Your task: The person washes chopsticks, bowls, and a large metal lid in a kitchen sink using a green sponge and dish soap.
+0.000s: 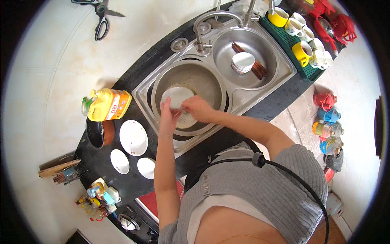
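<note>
A large round metal basin (210, 80) stands in the left bowl of a steel double sink (237, 100). Inside it lies white dishware (178, 91), a plate or bowl, partly covered by my hands. My left hand (168, 113) is over the basin's near left side, thumb or finger pointing up along the white dish. My right hand (198, 108) reaches in from the right, fingers bent together against the left hand's fingers. Whatever is between them is blurred and hidden. In the right sink bowl, stacked small white bowls (243, 60) rest on brown chopsticks (259, 70).
Two steel faucets (199, 33) arch over the sink. White dishes (133, 137), a brown pot (105, 134) and a yellow detergent jug (111, 105) occupy the left counter. Cups stand on a green tray (307, 71) at right. Bottles (326, 129) line the floor. Scissors (103, 18) hang on the wall.
</note>
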`<action>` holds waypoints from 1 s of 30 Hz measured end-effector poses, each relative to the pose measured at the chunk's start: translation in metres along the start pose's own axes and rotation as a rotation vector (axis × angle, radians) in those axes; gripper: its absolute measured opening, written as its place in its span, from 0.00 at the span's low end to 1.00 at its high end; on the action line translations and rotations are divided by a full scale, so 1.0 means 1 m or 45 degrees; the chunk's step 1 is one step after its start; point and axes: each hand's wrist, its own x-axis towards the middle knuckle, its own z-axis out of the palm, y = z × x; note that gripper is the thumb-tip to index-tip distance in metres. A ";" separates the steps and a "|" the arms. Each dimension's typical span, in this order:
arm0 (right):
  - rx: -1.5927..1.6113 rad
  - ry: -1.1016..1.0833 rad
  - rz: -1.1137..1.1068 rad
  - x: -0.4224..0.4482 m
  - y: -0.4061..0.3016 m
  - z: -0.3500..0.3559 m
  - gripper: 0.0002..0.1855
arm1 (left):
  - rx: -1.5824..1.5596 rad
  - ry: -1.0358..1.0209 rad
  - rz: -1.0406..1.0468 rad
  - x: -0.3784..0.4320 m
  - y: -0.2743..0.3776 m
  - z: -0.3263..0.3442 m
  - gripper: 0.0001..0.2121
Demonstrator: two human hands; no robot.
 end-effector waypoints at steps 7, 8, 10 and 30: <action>-0.452 0.066 0.449 0.011 0.063 -0.116 0.10 | 0.143 0.086 0.319 -0.044 0.011 -0.012 0.16; -0.398 0.055 0.512 0.008 0.081 -0.138 0.12 | 0.125 0.116 0.430 -0.049 0.015 -0.031 0.13; -0.256 0.256 0.684 -0.005 0.130 -0.161 0.13 | 0.103 0.360 0.541 -0.068 0.029 -0.064 0.12; -1.133 -0.103 0.486 -0.055 0.249 -0.156 0.07 | 0.114 0.904 -0.038 -0.199 -0.111 -0.297 0.23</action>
